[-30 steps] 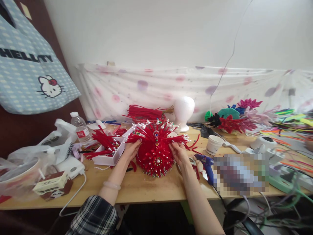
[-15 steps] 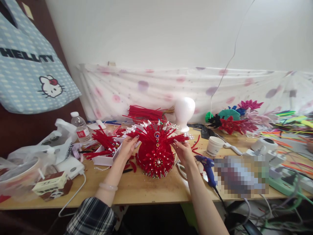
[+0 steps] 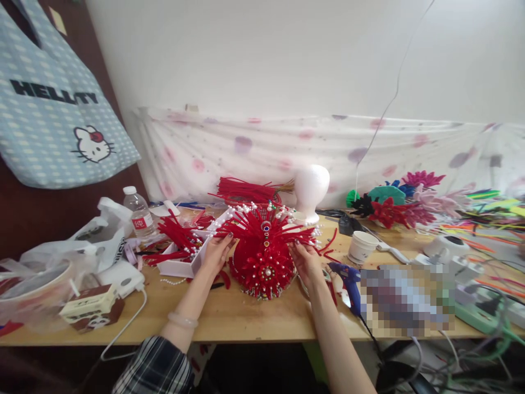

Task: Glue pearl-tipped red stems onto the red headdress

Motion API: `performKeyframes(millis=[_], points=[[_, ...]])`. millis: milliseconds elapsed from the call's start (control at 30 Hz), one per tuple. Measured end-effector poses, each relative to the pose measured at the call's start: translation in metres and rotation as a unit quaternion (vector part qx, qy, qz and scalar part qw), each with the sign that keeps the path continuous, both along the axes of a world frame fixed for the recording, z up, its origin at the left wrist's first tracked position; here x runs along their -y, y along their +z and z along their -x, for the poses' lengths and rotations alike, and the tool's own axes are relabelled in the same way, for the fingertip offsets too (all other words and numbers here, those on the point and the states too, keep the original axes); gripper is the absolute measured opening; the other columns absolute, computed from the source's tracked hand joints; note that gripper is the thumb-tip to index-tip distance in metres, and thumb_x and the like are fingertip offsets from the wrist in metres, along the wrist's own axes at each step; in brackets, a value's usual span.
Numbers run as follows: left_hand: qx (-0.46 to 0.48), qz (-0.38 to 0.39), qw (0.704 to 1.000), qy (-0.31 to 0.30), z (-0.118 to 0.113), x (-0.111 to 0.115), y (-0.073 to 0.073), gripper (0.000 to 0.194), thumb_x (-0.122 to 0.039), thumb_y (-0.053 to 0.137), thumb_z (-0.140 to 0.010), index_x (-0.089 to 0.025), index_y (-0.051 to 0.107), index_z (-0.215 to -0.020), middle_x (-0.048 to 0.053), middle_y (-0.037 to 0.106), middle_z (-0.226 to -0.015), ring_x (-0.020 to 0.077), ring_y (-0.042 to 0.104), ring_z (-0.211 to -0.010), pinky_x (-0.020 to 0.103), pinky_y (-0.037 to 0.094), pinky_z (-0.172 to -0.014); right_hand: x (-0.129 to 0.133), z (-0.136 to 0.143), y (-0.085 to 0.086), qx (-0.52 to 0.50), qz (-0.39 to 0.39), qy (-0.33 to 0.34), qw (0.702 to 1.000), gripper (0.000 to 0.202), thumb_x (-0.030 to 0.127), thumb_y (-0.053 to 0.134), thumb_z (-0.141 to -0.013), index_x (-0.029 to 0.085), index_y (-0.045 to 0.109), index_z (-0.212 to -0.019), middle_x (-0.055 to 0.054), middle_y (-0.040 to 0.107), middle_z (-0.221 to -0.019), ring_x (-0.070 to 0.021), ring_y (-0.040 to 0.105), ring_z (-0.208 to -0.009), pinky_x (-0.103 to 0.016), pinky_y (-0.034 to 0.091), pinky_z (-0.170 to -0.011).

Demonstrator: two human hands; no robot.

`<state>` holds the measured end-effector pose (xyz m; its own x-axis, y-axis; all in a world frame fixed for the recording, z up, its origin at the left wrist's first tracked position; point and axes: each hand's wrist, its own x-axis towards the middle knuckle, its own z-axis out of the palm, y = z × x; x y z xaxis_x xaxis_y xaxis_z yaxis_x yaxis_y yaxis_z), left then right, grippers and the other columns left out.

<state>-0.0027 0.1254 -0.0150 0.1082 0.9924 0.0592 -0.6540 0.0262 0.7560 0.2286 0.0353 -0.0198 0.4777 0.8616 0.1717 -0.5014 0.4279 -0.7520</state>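
A red headdress (image 3: 259, 257) stands on the table in front of me. It has a flower with a pearl centre low at the front, a row of jewels above it, and a fan of red fuzzy stems tipped with white beads. My left hand (image 3: 217, 253) pinches the outer stems on its left side. On the opposite side, my right hand (image 3: 305, 259) has its thumb and fingers closed on the outer stems. Part of the headdress's back is hidden by the fan.
Left of the headdress lies a white box (image 3: 180, 267) with red beaded stems. A white foam head (image 3: 311, 189) and red basket are behind. To the right are a paper cup (image 3: 362, 247), blue glue gun (image 3: 348, 282) and cables. A water bottle (image 3: 138, 213) stands at left.
The outer stems on both sides have shifted slightly, the right ones a little inward and down with my right hand. Both hands keep hold. The camera view has moved a little.
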Motion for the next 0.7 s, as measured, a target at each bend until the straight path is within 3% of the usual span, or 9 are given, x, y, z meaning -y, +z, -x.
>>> performKeyframes(millis=[267,400,500,633,700], points=[[-0.019,0.001,1.0,-0.023,0.009,0.01,0.003,0.024,-0.017,0.084,-0.057,-0.015,0.066,-0.072,0.0,0.072,-0.07,0.0136,0.07,-0.07,0.029,0.054,-0.082,0.009,-0.001,-0.001,0.009,0.026,-0.006,1.0,0.033,0.029,0.09,-0.049,0.018,0.067,-0.07,-0.001,0.073,-0.073,-0.0167,0.071,-0.072,-0.028,0.057,-0.074],[-0.054,-0.002,0.998,-0.036,0.016,0.02,0.012,0.033,-0.01,0.083,-0.053,-0.016,0.067,-0.082,0.001,0.074,-0.082,0.0148,0.071,-0.079,0.027,0.054,-0.081,0.021,0.002,0.008,0.028,0.033,-0.021,0.999,0.041,0.029,0.091,-0.048,0.019,0.067,-0.081,-0.002,0.074,-0.084,-0.017,0.071,-0.081,-0.028,0.057,-0.075],[-0.097,0.01,0.994,-0.039,0.023,0.032,0.016,0.042,-0.006,0.083,-0.049,-0.016,0.068,-0.087,0.003,0.075,-0.087,0.0166,0.071,-0.08,0.028,0.055,-0.079,0.032,0.002,0.011,0.037,0.042,-0.061,0.997,0.049,0.029,0.091,-0.049,0.022,0.064,-0.089,-0.001,0.072,-0.091,-0.0169,0.07,-0.088,-0.029,0.058,-0.078],[-0.156,0.012,0.987,-0.041,0.035,0.059,0.016,0.048,-0.003,0.083,-0.041,-0.012,0.071,-0.087,0.01,0.076,-0.092,0.0224,0.072,-0.084,0.032,0.055,-0.081,0.052,0.009,0.002,0.06,0.077,-0.143,0.985,0.049,0.033,0.088,-0.055,0.022,0.061,-0.095,-0.001,0.07,-0.089,-0.0152,0.07,-0.078,-0.026,0.058,-0.068],[-0.19,-0.019,0.981,-0.02,0.04,0.073,0.017,0.048,-0.009,0.083,-0.046,-0.013,0.071,-0.092,0.01,0.076,-0.098,0.0235,0.072,-0.091,0.033,0.055,-0.085,0.062,0.016,-0.002,0.092,0.084,-0.171,0.977,0.046,0.036,0.085,-0.059,0.021,0.062,-0.097,0.0,0.069,-0.085,-0.0151,0.069,-0.073,-0.026,0.057,-0.064]])
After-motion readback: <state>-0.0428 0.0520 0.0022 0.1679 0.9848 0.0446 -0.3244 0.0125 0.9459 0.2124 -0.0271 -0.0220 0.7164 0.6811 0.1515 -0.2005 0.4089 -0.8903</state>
